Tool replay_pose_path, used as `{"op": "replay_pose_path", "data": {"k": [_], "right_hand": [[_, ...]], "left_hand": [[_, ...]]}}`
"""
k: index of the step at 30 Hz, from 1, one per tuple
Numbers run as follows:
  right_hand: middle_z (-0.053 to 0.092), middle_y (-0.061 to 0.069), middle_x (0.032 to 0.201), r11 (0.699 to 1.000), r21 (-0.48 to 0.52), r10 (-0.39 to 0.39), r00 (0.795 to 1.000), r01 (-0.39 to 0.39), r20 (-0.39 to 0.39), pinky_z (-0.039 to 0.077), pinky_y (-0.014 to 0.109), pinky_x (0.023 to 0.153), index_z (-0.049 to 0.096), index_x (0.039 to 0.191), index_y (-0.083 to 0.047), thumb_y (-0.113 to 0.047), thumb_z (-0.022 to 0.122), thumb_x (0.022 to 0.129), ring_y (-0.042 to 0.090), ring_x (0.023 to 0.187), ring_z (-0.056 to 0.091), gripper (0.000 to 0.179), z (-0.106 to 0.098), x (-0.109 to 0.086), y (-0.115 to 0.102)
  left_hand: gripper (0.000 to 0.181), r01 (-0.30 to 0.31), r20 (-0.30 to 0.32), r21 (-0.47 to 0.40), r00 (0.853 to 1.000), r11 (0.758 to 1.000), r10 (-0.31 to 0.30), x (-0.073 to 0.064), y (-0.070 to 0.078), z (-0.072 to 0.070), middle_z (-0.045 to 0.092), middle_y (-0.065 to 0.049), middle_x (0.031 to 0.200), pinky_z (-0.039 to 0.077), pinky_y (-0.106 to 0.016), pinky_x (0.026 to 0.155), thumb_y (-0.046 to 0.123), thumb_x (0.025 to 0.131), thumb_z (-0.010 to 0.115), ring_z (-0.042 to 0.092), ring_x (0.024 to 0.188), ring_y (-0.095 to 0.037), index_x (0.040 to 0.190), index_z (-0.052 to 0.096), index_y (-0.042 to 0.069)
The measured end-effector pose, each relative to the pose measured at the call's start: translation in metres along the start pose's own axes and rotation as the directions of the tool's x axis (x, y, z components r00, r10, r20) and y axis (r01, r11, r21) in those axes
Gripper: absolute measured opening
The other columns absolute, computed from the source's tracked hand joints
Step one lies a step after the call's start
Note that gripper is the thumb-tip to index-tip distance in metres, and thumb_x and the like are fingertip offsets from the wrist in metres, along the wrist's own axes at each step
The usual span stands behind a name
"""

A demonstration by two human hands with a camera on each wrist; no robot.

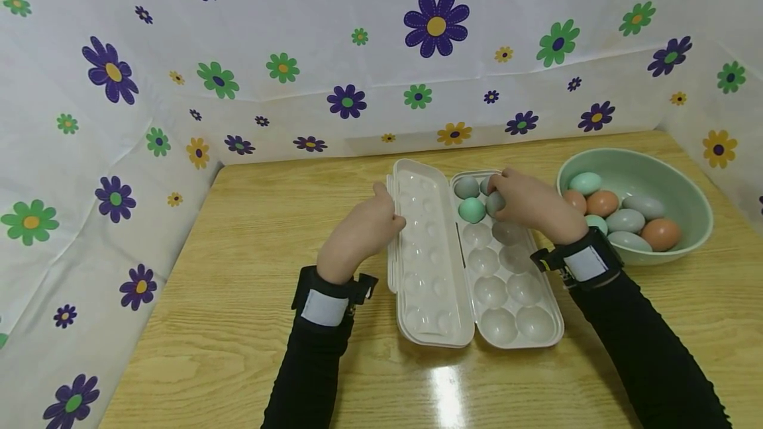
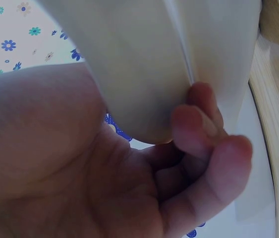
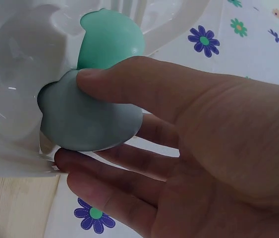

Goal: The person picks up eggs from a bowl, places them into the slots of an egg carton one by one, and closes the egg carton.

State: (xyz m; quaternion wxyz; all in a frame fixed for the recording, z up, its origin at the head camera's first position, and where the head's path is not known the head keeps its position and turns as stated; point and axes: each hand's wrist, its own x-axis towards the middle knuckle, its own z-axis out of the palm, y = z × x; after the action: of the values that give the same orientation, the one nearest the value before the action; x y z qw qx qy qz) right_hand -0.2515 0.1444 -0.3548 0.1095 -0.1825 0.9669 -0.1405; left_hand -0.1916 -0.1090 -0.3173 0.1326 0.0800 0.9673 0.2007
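A white egg carton (image 1: 475, 267) lies opened out on the table, its lid (image 1: 434, 263) folded back on the left. My left hand (image 1: 362, 234) holds the lid's outer left edge, fingers curled against it in the left wrist view. At the carton's far end, my right hand (image 1: 532, 202) pinches a grey egg (image 3: 92, 119) between thumb and fingers, the egg sitting in or right at its cup. Beside it sits a green egg (image 1: 471, 210), and behind that another grey egg (image 1: 466, 187). One more grey egg (image 1: 485, 184) is partly hidden by my right hand.
On the right stands a pale green bowl (image 1: 696, 207) with several brown, grey and green eggs. The wooden table (image 1: 250, 250) extends to the left and in front of the carton. A white flowered cloth (image 1: 381, 38) hangs along the back and sides.
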Motion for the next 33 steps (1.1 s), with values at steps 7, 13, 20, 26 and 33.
{"op": "replay_pose_path", "data": {"k": [7,13,20,26,33], "right_hand": [[0.057,0.025,0.114,1.000,0.002,-0.012,1.000,0.012,0.006,0.055,0.052,0.086,0.061,0.119,0.006,-0.006,0.066,0.084,0.035,0.094,0.055,0.037,-0.0010,-0.0011,0.0004],[0.059,0.025,0.113,1.000,0.004,-0.017,1.000,0.016,0.013,0.055,0.052,0.086,0.061,0.118,0.007,-0.005,0.064,0.085,0.035,0.093,0.056,0.035,-0.0016,-0.0017,0.0000],[0.060,0.026,0.111,1.000,0.001,-0.025,1.000,0.025,0.002,0.055,0.051,0.085,0.062,0.117,0.008,-0.004,0.064,0.085,0.034,0.092,0.056,0.034,-0.0011,-0.0016,-0.0011],[0.060,0.026,0.111,1.000,0.004,-0.028,1.000,0.028,-0.003,0.054,0.050,0.082,0.062,0.114,0.009,-0.002,0.063,0.084,0.034,0.090,0.055,0.032,-0.0005,-0.0018,-0.0012],[0.060,0.026,0.111,1.000,0.004,-0.027,1.000,0.027,0.000,0.054,0.050,0.082,0.062,0.115,0.009,-0.003,0.063,0.084,0.034,0.091,0.055,0.032,-0.0013,-0.0017,-0.0021]], "left_hand": [[0.073,0.004,0.003,-0.007,1.000,1.000,-0.004,0.0002,0.0007,-0.0005,0.039,-0.001,0.057,0.026,-0.020,0.039,0.014,0.097,0.048,0.037,0.044,-0.011,0.149,0.008,-0.017],[0.073,-0.002,0.003,0.005,1.000,1.000,0.002,0.0002,0.0009,-0.0005,0.039,0.000,0.055,0.025,-0.020,0.039,0.015,0.097,0.049,0.036,0.043,-0.011,0.149,0.009,-0.018],[0.074,-0.013,0.003,0.007,1.000,1.000,0.013,-0.0002,0.0009,-0.0007,0.038,0.000,0.054,0.025,-0.020,0.039,0.014,0.096,0.048,0.036,0.043,-0.011,0.149,0.008,-0.019],[0.073,-0.045,-0.009,0.027,0.999,0.999,0.045,-0.0005,0.0005,-0.0005,0.038,0.001,0.053,0.024,-0.020,0.038,0.012,0.095,0.048,0.035,0.042,-0.010,0.147,0.009,-0.021],[0.073,-0.051,-0.013,0.021,0.999,0.998,0.051,-0.0012,0.0004,-0.0011,0.037,0.001,0.053,0.024,-0.020,0.038,0.011,0.095,0.048,0.035,0.042,-0.010,0.147,0.008,-0.022]]}}
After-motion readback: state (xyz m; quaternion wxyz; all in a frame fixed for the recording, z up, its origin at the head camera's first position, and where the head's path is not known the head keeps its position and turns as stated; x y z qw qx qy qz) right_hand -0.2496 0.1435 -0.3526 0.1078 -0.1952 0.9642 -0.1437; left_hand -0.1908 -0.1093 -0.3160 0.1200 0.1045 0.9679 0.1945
